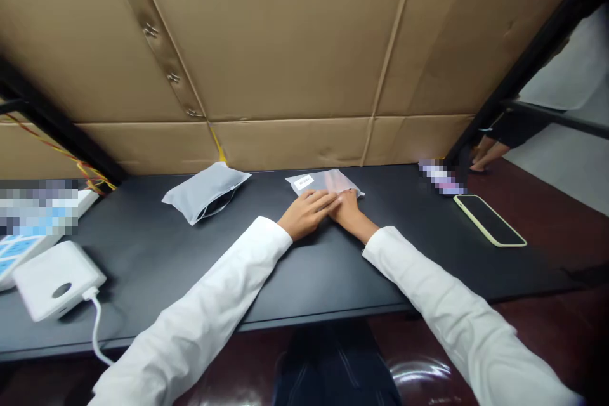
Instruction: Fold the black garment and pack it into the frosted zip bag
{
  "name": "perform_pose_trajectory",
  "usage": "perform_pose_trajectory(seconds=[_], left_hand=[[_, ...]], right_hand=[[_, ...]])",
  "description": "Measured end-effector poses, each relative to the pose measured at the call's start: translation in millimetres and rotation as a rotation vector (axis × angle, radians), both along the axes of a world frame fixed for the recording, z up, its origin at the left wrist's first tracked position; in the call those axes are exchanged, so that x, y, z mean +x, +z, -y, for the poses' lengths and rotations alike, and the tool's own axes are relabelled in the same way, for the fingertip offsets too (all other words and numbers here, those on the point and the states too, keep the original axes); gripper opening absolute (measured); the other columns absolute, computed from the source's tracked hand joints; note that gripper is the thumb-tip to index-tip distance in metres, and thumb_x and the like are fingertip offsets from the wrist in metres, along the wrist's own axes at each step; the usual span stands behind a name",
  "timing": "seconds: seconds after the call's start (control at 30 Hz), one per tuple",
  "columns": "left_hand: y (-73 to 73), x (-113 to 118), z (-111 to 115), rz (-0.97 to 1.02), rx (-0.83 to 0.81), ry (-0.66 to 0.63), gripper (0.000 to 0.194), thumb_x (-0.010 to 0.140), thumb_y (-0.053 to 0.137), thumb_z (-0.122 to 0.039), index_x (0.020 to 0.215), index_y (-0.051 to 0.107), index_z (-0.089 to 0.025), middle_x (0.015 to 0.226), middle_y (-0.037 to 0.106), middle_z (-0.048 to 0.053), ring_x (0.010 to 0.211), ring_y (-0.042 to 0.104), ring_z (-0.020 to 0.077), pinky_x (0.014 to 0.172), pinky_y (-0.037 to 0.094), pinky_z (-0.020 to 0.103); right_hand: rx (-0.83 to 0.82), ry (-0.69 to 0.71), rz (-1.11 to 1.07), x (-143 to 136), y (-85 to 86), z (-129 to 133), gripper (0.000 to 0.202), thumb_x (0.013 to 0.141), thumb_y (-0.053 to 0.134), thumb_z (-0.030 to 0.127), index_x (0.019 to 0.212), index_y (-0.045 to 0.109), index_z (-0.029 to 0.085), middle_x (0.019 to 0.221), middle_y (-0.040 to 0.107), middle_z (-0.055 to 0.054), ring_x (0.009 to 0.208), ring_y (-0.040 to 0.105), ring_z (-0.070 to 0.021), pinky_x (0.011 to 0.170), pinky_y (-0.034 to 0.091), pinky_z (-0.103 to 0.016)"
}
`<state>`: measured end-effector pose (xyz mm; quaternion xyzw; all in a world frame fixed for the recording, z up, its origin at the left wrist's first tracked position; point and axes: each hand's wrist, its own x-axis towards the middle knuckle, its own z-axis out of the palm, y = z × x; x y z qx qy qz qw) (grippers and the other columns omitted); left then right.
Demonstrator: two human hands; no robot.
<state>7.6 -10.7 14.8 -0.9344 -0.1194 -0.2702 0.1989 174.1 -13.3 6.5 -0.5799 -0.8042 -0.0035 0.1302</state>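
A frosted plastic zip bag (316, 181) with a white barcode label lies flat on the black table (314, 288), in front of the cardboard wall. My left hand (305, 212) rests over the bag's near edge, its fingers stretched out flat towards the right and meeting the other hand. My right hand (349, 211) is bent in at the wrist, with curled fingers at the bag's near right edge. Its fingertips are partly hidden. To the left lies a second frosted zip bag (202, 190), puffed up, its mouth gaping towards me.
A phone in a pale green case (490, 221) lies at the right, near a blurred packet (441, 177). At the left are a white charger (59, 280) with a cable and a power strip (28, 247). Cardboard (285, 44) walls the back. Another person's legs (490, 151) show beyond the frame.
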Motion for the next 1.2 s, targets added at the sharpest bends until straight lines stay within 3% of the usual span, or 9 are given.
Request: perform_pose_trajectory(seconds=[0.13,0.27,0.33,0.5,0.6,0.7,0.9,1.03,1.2], left_hand=[[-4.3,-8.4,-8.2,0.069,-0.076,0.105,0.057,0.082,0.040,0.003,0.136,0.050,-0.013,0.130,0.060,0.013,0.117,0.055,0.0250,0.094,0.046,0.038],[-6.8,-34.5,-27.6,0.102,-0.214,0.267,0.055,0.076,0.047,0.000,0.128,0.057,-0.016,0.124,0.062,0.013,0.113,0.056,0.0266,0.086,0.049,0.039],[-6.6,-47.7,-37.1,0.109,-0.272,0.317,0.054,0.073,0.051,-0.003,0.126,0.058,-0.017,0.123,0.061,0.013,0.111,0.056,0.0270,0.087,0.050,0.040],[-5.9,-63.9,-49.2,0.102,-0.383,0.336,0.052,0.072,0.056,-0.007,0.123,0.058,-0.014,0.124,0.059,0.013,0.112,0.055,0.0270,0.097,0.050,0.041],[-6.4,-61.8,-47.5,0.084,-0.413,0.337,0.059,0.071,0.054,-0.004,0.128,0.054,-0.015,0.128,0.058,0.012,0.116,0.053,0.0269,0.100,0.049,0.041],[-6.5,-58.5,-44.0,0.076,-0.419,0.329,0.065,0.069,0.053,-0.001,0.133,0.050,-0.015,0.130,0.057,0.012,0.117,0.053,0.0264,0.102,0.048,0.040],[-5.5,-55.5,-40.2,0.056,-0.394,0.328,0.070,0.068,0.055,-0.001,0.137,0.047,-0.014,0.132,0.054,0.014,0.119,0.052,0.0271,0.101,0.048,0.039],[-5.4,-45.9,-34.0,-0.011,-0.285,0.272,0.073,0.072,0.051,0.003,0.141,0.047,-0.023,0.135,0.053,0.012,0.120,0.052,0.0270,0.095,0.049,0.039],[-4.5,-34.7,-24.6,-0.024,-0.194,0.164,0.055,0.079,0.051,-0.001,0.130,0.058,-0.021,0.135,0.055,0.012,0.124,0.049,0.0290,0.096,0.047,0.044]], right_hand=[[0.066,-0.017,0.003,6.5,4.1,9.3,0.028,0.088,0.045,0.009,0.106,0.067,0.005,0.101,0.071,-0.022,0.095,0.066,-0.0289,0.088,0.050,-0.040],[0.285,0.498,-0.072,20.9,5.2,24.1,0.044,0.087,0.043,0.002,0.123,0.062,0.017,0.122,0.067,-0.010,0.110,0.062,-0.0218,0.097,0.050,-0.038],[0.392,0.637,-0.121,27.9,4.8,29.8,0.048,0.090,0.040,0.002,0.128,0.060,0.024,0.124,0.066,-0.006,0.111,0.060,-0.0196,0.096,0.051,-0.038],[0.496,0.321,-0.211,40.6,4.8,29.2,0.048,0.089,0.061,0.021,0.136,0.054,0.024,0.123,0.060,-0.013,0.107,0.057,-0.0262,0.094,0.050,-0.045],[0.367,0.179,-0.308,48.7,2.7,22.1,0.060,0.079,0.074,0.038,0.134,0.055,0.022,0.117,0.058,-0.012,0.098,0.059,-0.0255,0.089,0.053,-0.041],[0.174,0.211,-0.388,56.9,-0.9,16.2,0.068,0.072,0.079,0.049,0.131,0.056,0.024,0.105,0.060,-0.007,0.084,0.060,-0.0204,0.083,0.054,-0.037],[0.157,0.130,-0.491,59.8,-8.1,9.7,0.042,0.078,0.071,0.026,0.118,0.061,0.020,0.083,0.058,-0.001,0.072,0.056,-0.0162,0.074,0.048,-0.029],[0.193,0.010,-0.495,59.7,-9.2,6.2,0.036,0.072,0.062,0.008,0.107,0.063,0.017,0.066,0.050,0.004,0.064,0.051,-0.0142,0.068,0.042,-0.026],[0.076,0.143,-0.574,61.4,-4.6,10.8,0.034,0.076,0.068,0.018,0.110,0.066,0.017,0.063,0.048,0.006,0.058,0.045,-0.0108,0.064,0.039,-0.023]])
